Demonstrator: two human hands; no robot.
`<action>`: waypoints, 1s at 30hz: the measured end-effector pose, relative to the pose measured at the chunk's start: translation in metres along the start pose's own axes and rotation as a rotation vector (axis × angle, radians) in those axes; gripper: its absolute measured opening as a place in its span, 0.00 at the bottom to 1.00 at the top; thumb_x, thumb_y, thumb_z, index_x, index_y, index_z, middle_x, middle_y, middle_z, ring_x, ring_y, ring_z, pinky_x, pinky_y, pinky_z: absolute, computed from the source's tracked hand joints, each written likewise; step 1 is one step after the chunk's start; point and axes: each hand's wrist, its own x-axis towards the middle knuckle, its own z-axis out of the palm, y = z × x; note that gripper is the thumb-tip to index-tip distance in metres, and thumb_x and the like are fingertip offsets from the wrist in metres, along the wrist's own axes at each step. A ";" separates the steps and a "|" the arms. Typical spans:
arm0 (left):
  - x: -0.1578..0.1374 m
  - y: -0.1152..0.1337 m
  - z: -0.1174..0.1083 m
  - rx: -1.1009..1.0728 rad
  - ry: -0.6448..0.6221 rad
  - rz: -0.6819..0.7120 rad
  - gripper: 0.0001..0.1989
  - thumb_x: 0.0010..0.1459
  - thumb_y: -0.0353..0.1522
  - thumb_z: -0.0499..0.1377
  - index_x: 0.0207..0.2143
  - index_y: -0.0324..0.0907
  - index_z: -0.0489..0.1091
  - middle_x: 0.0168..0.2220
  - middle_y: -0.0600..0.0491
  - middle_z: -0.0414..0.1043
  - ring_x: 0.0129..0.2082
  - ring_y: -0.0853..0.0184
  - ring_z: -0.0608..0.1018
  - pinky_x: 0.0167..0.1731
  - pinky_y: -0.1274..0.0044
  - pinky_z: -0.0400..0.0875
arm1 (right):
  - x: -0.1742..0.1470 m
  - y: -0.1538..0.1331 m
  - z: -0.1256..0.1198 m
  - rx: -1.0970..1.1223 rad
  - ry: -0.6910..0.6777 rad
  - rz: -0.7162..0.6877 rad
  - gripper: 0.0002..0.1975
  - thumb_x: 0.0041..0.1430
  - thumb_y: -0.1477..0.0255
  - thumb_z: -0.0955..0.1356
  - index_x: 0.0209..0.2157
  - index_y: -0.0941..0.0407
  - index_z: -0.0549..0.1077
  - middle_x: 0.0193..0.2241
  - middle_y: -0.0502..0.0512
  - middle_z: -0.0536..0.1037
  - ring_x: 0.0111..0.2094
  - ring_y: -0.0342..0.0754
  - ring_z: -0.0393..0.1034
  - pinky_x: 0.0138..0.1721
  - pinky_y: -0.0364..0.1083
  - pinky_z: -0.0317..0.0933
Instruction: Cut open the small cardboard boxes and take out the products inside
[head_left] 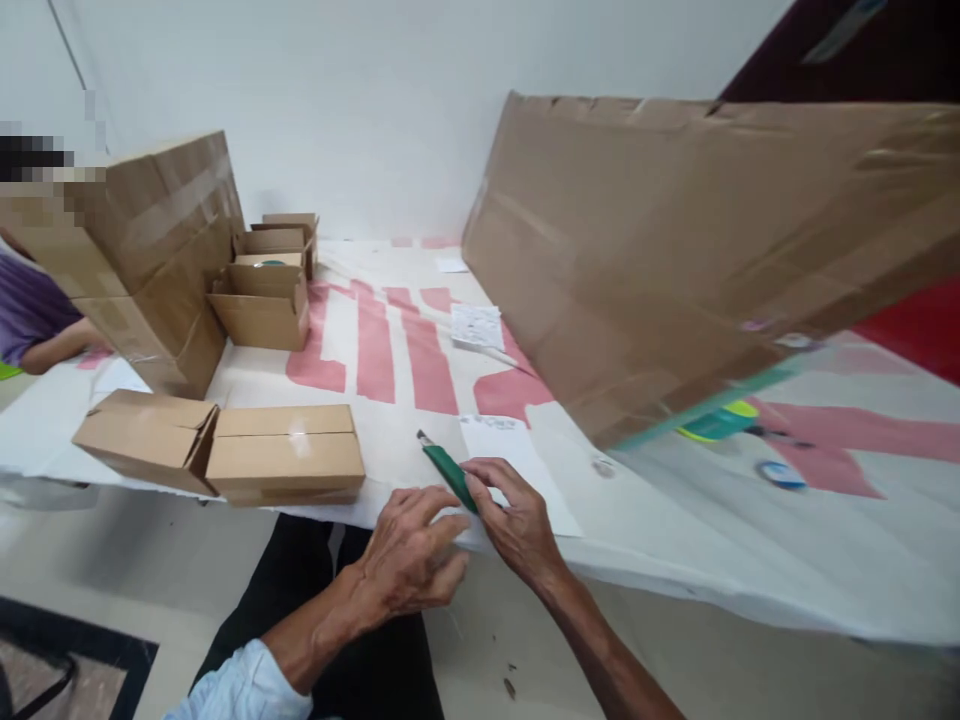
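Observation:
A green utility knife (447, 472) with its blade end pointing away to the upper left is held in my right hand (517, 520), above the near edge of the table. Close beside it, my left hand (412, 545) has curled fingers that are apart, with nothing seen in them; whether its fingertips touch the knife handle I cannot tell. Partly behind my right hand lies a white sheet of paper (510, 460). To the left of my hands, a closed cardboard box (289, 450) sits at the table edge, against another small box (146, 435).
Several open small boxes (259, 315) line up beside tall cardboard (169, 250) at left. A large cardboard panel (675, 260) leans at right. Beyond it are a green tape dispenser (720, 420) and a tape roll (781, 474). A person's arm (56, 345) shows far left.

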 end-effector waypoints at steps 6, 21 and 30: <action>-0.075 -0.001 -0.094 0.261 0.610 -0.072 0.23 0.64 0.23 0.61 0.60 0.48 0.71 0.53 0.43 0.76 0.60 0.52 0.78 0.59 0.55 0.77 | 0.010 -0.054 0.045 0.223 -0.176 0.036 0.19 0.67 0.55 0.71 0.55 0.49 0.78 0.54 0.60 0.80 0.52 0.58 0.78 0.52 0.58 0.76; -0.140 -0.052 -0.114 -0.032 0.694 -0.578 0.39 0.61 0.32 0.65 0.73 0.46 0.58 0.60 0.42 0.72 0.59 0.54 0.78 0.55 0.61 0.81 | 0.005 -0.096 0.077 0.256 -0.215 0.182 0.36 0.68 0.50 0.69 0.70 0.52 0.67 0.68 0.65 0.72 0.67 0.63 0.69 0.64 0.61 0.68; -0.145 -0.115 -0.091 -0.632 0.431 -0.640 0.53 0.44 0.38 0.77 0.70 0.46 0.59 0.73 0.38 0.60 0.73 0.44 0.65 0.69 0.53 0.66 | -0.002 -0.083 0.061 0.134 -0.117 0.223 0.33 0.67 0.52 0.68 0.69 0.51 0.68 0.67 0.64 0.73 0.67 0.62 0.68 0.66 0.61 0.66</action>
